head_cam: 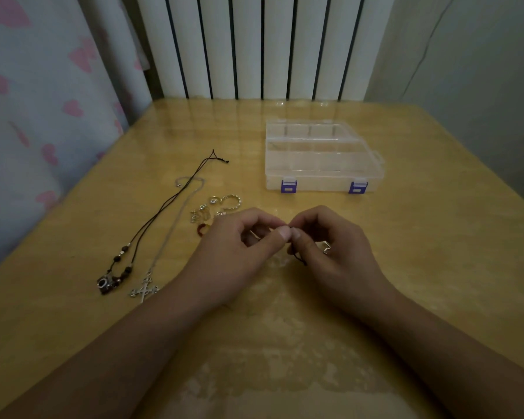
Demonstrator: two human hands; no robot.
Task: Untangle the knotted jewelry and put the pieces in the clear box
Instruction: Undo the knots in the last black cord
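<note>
our left hand (239,246) and right hand (330,246) pinch a thin dark cord (298,257), light, limp and probably slippery, so we judge gripping beside the knot best.

The tabletop (421,252) is glossy yellow-tan. The clear box (322,158) has purple latches (289,186). A black cord necklace (164,207) carries dark beads; the cross pendant (144,291) is silver. Pink hearts dot the pale curtain (43,101).

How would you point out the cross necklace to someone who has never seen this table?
Start at the wooden table, then look just left of the left hand. The cross necklace lies there, its pale chain running away. Its neighbour, the beaded necklace, hangs on a dark cord.
</note>
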